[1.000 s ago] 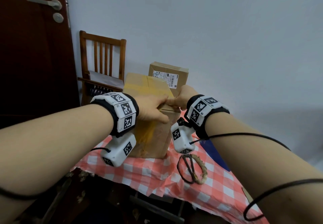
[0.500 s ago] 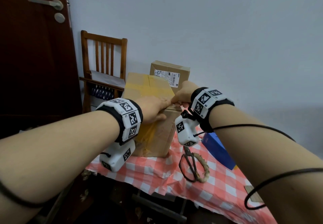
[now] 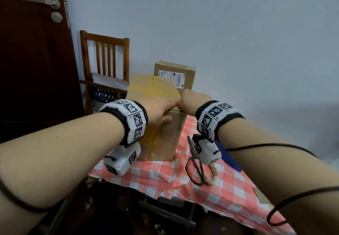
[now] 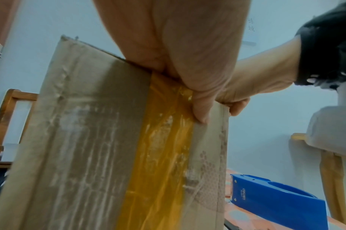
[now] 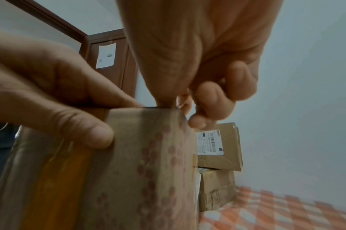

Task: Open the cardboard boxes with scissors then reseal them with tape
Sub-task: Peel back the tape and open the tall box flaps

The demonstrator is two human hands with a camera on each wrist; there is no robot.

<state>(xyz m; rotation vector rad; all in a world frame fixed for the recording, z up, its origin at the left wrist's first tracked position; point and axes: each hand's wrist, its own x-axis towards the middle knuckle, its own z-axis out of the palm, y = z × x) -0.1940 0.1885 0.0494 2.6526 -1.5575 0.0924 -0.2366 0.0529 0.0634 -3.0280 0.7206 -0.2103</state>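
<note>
On top of the tall cardboard box (image 3: pixel 156 124), your left hand (image 3: pixel 159 110) lies flat, thumb over the front edge. Your right hand (image 3: pixel 190 101) has fingers curled over the near-right corner, probably pinching tape there, so you'd peel away from you.

Tall brown cardboard box (image 3: pixel 161 128): matt, scuffed face, glossy wrinkled amber tape strip (image 4: pixel 158 163) down front. Blue tape dispenser (image 4: pixel 266 200): smooth plastic. Red-and-white checked tablecloth (image 3: pixel 165 178): thin, creased. Dark scissors (image 3: pixel 195 163): dull metal. Brown slatted chair (image 3: pixel 104 58): varnished wood.
</note>
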